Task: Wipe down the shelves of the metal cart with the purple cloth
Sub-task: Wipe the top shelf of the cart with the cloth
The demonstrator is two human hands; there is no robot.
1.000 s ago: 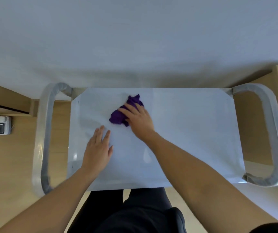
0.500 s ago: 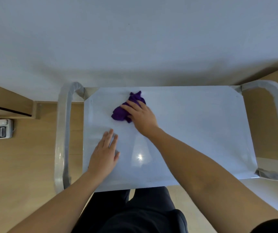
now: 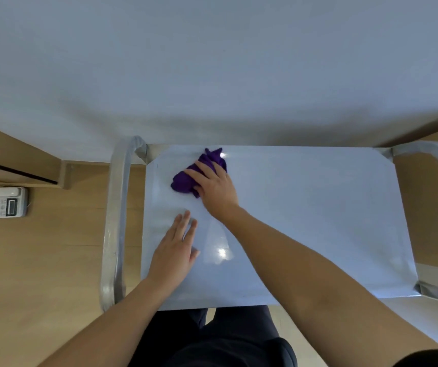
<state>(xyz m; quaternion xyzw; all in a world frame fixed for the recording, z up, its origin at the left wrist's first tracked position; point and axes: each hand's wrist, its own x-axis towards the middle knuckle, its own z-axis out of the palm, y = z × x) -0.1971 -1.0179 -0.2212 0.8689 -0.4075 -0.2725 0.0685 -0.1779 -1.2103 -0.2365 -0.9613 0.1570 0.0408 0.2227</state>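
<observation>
The metal cart's top shelf (image 3: 318,213) fills the middle of the head view, pale and shiny, with a curved tube handle (image 3: 114,221) on each side. A crumpled purple cloth (image 3: 183,181) lies near the shelf's far left corner. My right hand (image 3: 216,186) presses down on the cloth, fingers spread over it. Flat on the shelf nearer to me rests my left hand (image 3: 175,250), fingers together, holding nothing.
A white wall rises right behind the cart. A white desk phone (image 3: 3,202) sits on the wooden floor at the left, beside a wooden cabinet (image 3: 14,160). My dark-trousered legs (image 3: 212,337) stand against the cart's near edge.
My right hand has pushed the cloth towards the shelf's far edge. The view has shifted, so the cart sits further right in the frame. My left hand stays flat on the shelf.
</observation>
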